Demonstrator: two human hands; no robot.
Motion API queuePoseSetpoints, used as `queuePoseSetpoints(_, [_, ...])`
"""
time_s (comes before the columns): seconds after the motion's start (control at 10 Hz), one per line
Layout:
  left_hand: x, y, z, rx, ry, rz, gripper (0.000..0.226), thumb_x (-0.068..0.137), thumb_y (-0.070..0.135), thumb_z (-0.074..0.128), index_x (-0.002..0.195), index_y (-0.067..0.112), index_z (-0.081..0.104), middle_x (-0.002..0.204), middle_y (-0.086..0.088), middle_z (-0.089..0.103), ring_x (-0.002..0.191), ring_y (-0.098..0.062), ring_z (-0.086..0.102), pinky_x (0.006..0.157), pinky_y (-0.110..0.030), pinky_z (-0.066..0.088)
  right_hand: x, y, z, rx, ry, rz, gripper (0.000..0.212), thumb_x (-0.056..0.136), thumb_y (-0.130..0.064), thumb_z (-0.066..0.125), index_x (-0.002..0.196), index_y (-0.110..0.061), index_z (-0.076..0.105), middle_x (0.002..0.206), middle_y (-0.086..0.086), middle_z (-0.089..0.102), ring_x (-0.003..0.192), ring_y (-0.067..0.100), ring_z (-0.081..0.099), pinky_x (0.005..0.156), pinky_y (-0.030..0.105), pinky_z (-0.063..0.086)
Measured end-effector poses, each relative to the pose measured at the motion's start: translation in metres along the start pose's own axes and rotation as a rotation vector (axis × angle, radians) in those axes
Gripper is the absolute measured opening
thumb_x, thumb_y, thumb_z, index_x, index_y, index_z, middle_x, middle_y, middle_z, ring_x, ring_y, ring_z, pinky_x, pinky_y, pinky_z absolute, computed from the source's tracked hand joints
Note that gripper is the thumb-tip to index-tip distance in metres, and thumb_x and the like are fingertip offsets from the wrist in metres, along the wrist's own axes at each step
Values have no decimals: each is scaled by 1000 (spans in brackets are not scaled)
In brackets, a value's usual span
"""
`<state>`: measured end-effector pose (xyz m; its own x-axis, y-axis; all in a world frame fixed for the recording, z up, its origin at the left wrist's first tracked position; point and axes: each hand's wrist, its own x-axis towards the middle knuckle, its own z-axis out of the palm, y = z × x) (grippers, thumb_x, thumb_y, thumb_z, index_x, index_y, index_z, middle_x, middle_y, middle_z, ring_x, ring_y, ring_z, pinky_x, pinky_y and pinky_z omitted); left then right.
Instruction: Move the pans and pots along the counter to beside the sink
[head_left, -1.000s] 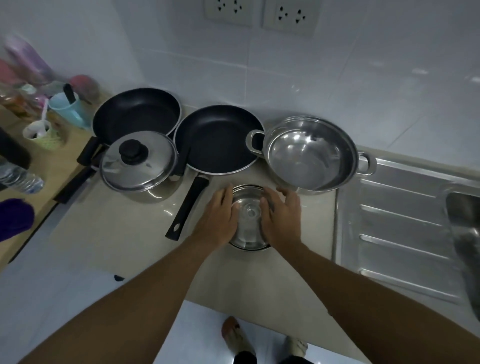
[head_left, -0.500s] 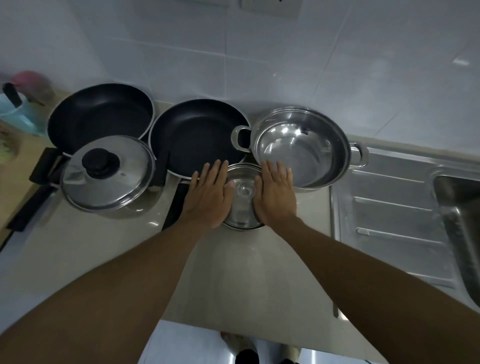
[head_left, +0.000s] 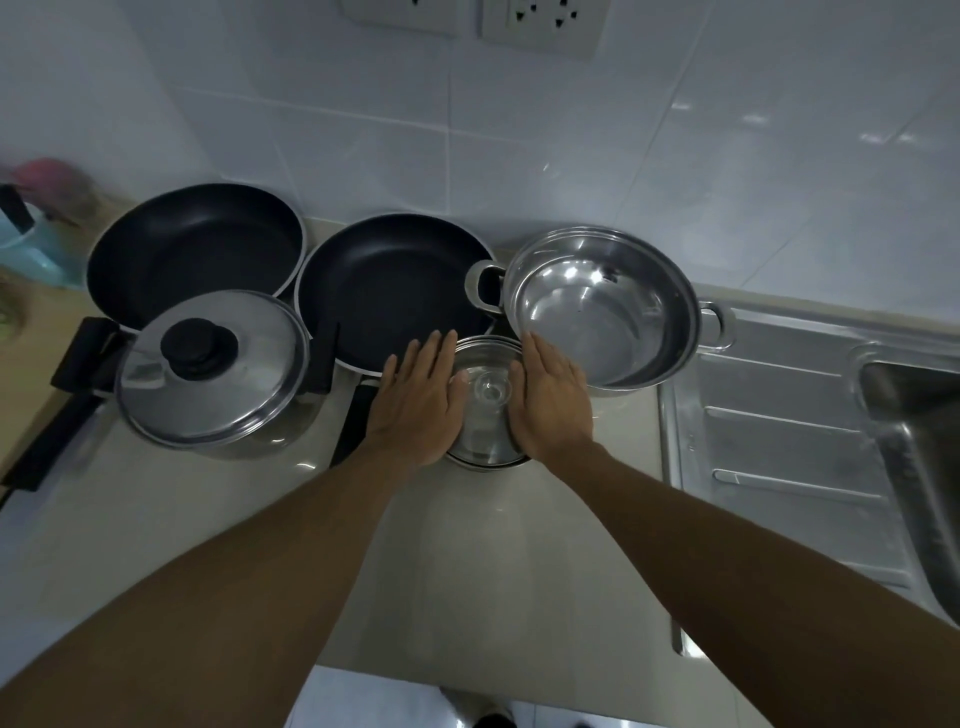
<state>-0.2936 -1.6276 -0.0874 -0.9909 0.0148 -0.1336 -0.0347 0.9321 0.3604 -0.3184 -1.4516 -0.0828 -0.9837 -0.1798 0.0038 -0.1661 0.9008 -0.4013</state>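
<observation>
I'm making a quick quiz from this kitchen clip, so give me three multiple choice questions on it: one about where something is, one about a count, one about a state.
1. Where does the small glass-lidded pot sit?
A. in the sink
B. on the counter in front of the open steel pot
C. inside a frying pan

2. How many black frying pans are on the counter?
A. one
B. two
C. four

3. How do the hands stand at the small pot?
A. flat against its two sides
B. both gripping its knob
C. far away from it

Answers:
1 B, it stands just in front of the open steel pot.
2 B, the left frying pan and the middle frying pan.
3 A, the left hand and right hand flank it, fingers straight.
</observation>
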Motion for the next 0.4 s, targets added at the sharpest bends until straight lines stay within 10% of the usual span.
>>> queuePoseSetpoints(0.4, [-11,23,-72,69,-107,-33,59,105,43,24,159,19,16,167,-1,15,154,-23,7,124,-44,8,-9,0,-56,168,-94,-40,51,108,-35,34,152,-10,40,157,11,43,150,32,31,124,51,19])
